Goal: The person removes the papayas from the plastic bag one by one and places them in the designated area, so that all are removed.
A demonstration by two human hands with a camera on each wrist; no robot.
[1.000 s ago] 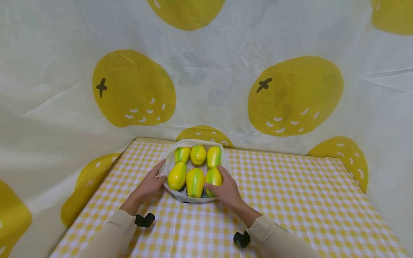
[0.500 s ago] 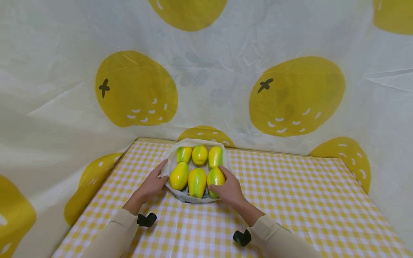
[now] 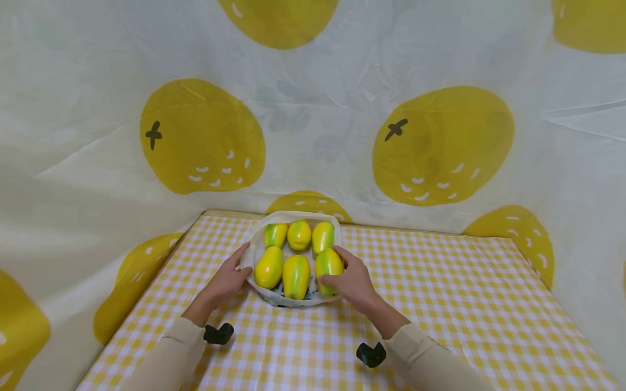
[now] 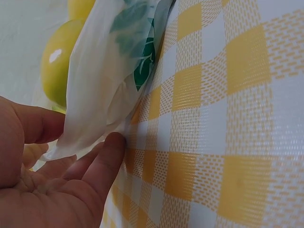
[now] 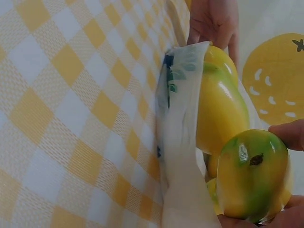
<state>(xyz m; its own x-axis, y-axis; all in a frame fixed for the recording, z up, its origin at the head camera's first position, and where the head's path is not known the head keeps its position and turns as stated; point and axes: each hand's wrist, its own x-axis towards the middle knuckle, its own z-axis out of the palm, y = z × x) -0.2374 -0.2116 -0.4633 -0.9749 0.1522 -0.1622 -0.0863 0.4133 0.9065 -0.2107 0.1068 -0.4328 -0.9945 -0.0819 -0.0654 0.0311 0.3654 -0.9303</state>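
Note:
A white, translucent bag point(image 4: 95, 90) with green leaf prints lies spread open like a bowl at the table's back in the head view. Inside it sit several yellow-green mangoes point(image 3: 295, 277) in two rows. My left hand point(image 3: 227, 279) pinches the bag's left rim, thumb on the inner side and fingers outside. At the near right corner, my right hand point(image 3: 357, 279) grips a mango point(image 3: 329, 267) between thumb and fingers. From the right wrist, that mango point(image 5: 254, 173) shows its dark stem scar and stands out beyond the bag's rim, beside the other fruit.
A yellow-and-white checked cloth point(image 3: 440, 304) covers the table and stretches right of the bag. Behind and at the sides hangs a white curtain point(image 3: 323, 108) printed with large yellow fruits. Dark wrist mounts point(image 3: 218, 334) stick out from both sleeves.
The right hand has shifted slightly right and up with its mango, which now sits higher and a little apart from its neighbour. The left hand stays at the bag's rim.

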